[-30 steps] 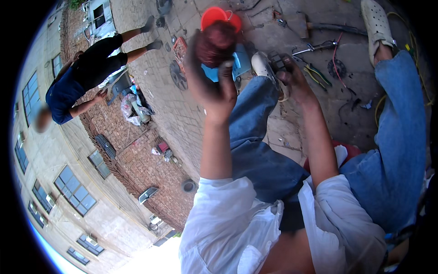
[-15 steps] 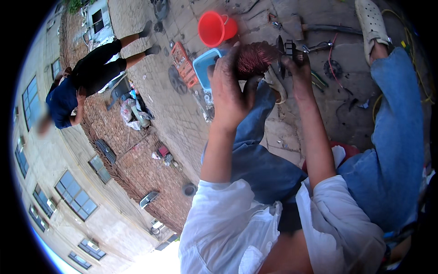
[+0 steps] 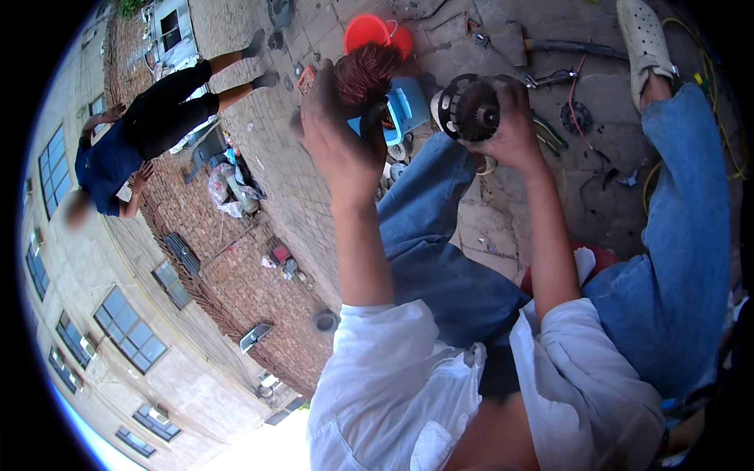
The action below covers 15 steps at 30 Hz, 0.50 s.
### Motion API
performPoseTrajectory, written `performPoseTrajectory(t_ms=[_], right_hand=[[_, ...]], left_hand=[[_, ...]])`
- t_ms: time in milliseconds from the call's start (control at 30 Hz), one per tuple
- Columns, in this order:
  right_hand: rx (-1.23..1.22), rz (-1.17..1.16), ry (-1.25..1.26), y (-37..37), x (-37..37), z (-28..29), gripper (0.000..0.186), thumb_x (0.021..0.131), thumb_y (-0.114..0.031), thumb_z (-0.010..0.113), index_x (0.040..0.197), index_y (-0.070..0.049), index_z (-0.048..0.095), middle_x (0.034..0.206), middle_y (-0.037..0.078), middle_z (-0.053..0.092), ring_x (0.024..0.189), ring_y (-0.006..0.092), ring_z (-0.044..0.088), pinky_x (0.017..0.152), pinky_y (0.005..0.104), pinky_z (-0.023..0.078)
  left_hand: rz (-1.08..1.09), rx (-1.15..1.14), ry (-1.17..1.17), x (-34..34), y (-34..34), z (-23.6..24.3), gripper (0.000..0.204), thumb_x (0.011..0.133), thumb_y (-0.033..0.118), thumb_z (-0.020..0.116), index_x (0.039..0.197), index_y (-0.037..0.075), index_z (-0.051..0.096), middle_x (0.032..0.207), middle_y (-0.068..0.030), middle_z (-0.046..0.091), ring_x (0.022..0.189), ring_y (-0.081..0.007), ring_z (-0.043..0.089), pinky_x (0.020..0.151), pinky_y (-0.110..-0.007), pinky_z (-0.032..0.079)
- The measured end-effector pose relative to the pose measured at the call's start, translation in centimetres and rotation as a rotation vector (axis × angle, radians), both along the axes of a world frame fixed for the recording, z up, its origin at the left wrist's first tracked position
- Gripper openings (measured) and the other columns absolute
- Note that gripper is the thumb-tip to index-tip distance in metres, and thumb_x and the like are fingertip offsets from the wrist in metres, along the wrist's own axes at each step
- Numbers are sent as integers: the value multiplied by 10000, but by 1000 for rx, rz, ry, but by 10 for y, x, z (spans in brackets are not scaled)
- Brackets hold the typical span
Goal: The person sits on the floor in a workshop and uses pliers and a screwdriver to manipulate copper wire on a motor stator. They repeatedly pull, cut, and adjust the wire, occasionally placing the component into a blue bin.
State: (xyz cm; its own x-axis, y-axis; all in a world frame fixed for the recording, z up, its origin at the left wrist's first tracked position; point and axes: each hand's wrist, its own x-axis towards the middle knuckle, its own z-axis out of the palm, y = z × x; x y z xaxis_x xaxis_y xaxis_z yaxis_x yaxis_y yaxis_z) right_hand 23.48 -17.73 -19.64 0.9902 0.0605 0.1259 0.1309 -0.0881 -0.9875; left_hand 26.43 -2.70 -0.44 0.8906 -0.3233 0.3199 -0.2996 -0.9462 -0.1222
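Observation:
My left hand (image 3: 334,141) is closed on a dark red copper winding (image 3: 365,69), raised above a blue plastic bin (image 3: 409,106). My right hand (image 3: 512,129) grips a round black part (image 3: 471,110) with a slotted rim and a dark hub, its face turned up toward me. The two parts are apart, side by side over my left foot and leg. Pliers (image 3: 550,132) with green handles lie on the paving just right of my right hand, partly hidden.
Two red buckets (image 3: 369,31), an orange tool case (image 3: 306,78), a long bar (image 3: 573,49), a metal tool (image 3: 550,78), a yellow hose (image 3: 734,169) and loose parts lie around. A person (image 3: 133,141) in dark clothes stands at left, near piled items.
Since half a second ago the winding has moved left and up with my left hand, away from the black part, which my right hand has turned so its round face shows.

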Motion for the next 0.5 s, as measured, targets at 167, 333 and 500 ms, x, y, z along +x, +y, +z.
performPoseTrajectory(t_ms=[167,333,500], right_hand=[[47,18,-60,1,-2,10,853,480,-109,830,1248,-119,457,1181,150,447,1120,359,458,948,440,415],[27,152,-129,12,-4,23,915,487,-74,819,1311,-167,432,1226,130,435,1165,347,445,989,428,405],[17,230,14,33,-19,23,929,496,-116,837,1325,-187,422,1243,145,425,1174,357,440,1008,435,391]], left_hand=[[58,76,-15,4,25,7,634,778,147,704,1316,6,400,1132,-127,589,1008,-291,577,849,-406,346],[50,151,-95,28,67,-2,563,800,78,667,1300,-4,420,1129,-168,567,986,-297,577,877,-384,396],[-20,294,-187,28,78,6,517,799,109,675,1251,6,444,1124,-150,588,1000,-296,591,803,-410,435]])
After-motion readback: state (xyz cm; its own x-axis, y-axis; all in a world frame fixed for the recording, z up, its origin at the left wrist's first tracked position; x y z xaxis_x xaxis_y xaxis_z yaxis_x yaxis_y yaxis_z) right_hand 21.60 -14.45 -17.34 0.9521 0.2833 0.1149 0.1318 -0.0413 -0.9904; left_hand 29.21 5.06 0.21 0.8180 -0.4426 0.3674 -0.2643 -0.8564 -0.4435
